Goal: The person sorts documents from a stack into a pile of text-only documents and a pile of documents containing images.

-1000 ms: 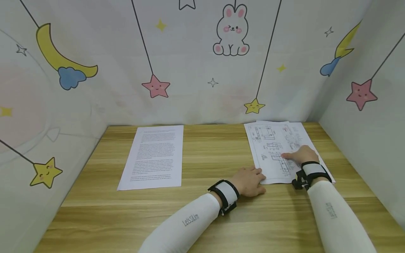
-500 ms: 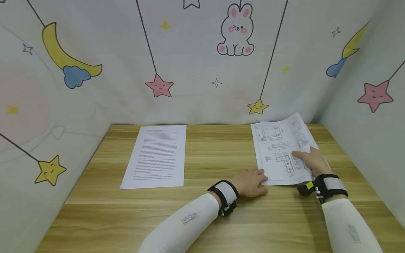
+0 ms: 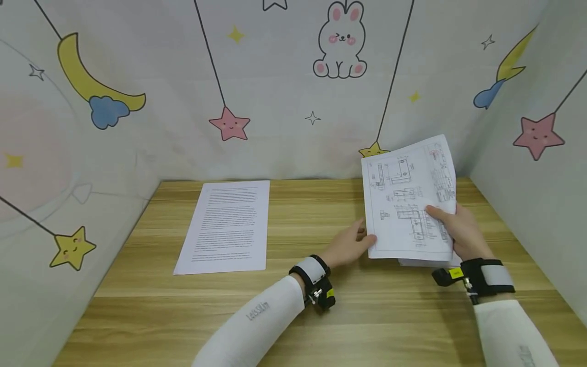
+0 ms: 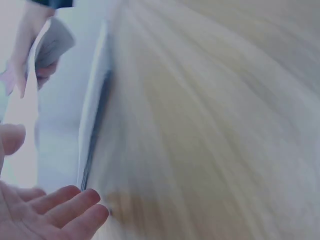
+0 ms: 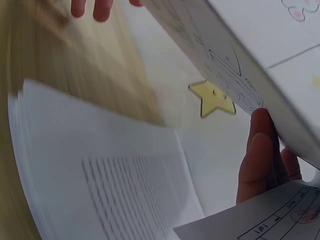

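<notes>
My right hand (image 3: 468,234) grips the right side of a raised technical drawing (image 3: 390,204), thumb on its printed face and fingers behind. The drawing tilts upright above the table, and its right part bows. Whether it is one sheet or more I cannot tell. Under it lies a stack of printed paper (image 5: 65,135), mostly hidden in the head view. My left hand (image 3: 346,247) is at the drawing's lower left edge, its thumb overlapping the edge. In the left wrist view, the left fingers (image 4: 75,207) reach out, loosely extended, with no paper between them and the thumb.
A page of printed text (image 3: 224,229) lies flat on the left of the wooden table (image 3: 312,204). A white backdrop (image 3: 275,92) with cartoon figures stands behind the table and along both sides.
My right hand has gone from resting on the papers to gripping the drawing and lifting it off the stack. My left hand has risen from the table to the drawing's edge.
</notes>
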`<state>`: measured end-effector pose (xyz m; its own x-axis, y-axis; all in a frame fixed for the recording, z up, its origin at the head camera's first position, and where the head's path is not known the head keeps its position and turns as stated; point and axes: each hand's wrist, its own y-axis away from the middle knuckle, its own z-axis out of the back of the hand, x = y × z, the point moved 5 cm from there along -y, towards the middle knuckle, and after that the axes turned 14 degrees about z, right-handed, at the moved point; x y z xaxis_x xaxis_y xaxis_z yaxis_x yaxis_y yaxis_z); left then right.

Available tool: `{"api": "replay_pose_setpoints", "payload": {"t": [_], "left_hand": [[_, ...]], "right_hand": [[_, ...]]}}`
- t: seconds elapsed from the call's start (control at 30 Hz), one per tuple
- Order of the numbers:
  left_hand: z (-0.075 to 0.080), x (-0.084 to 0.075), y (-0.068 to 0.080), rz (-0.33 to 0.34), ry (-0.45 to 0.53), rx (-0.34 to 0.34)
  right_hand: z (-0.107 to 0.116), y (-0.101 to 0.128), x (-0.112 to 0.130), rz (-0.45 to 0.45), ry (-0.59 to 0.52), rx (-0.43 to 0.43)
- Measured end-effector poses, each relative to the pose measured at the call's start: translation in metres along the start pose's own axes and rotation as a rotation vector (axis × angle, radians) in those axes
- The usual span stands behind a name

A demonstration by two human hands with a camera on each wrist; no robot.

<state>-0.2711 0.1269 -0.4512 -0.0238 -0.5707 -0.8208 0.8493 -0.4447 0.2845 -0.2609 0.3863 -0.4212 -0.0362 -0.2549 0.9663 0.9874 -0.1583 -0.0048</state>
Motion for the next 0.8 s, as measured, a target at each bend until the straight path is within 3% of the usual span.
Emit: {"api": "replay_pose_setpoints", "payload": {"t": [0.13,0.33,0.5,0.6,0.8], "left_hand": [[0.018,0.007,-0.001,0.132,0.232,-0.071],[0.038,0.02,-0.002,0.231,0.525,-0.062],[0.053,0.029,-0.001,0.201,0.576,-0.053],[0.062,0.037,0.0,0.189,0.559,-0.078],[0.085,0.059,0.004,0.206,0.514,-0.185]], "right_hand": [[-0.019,0.002,0.012,0.019,-0.058,0.011],[-0.053,-0.001,0.02,0.053,-0.042,0.048],[-0.085,-0.002,0.026,0.051,-0.086,0.059],[-0.104,-0.003,0.028,0.057,-0.099,0.065],[-0.126,-0.005,0.032,0.099,0.028,0.076]]}}
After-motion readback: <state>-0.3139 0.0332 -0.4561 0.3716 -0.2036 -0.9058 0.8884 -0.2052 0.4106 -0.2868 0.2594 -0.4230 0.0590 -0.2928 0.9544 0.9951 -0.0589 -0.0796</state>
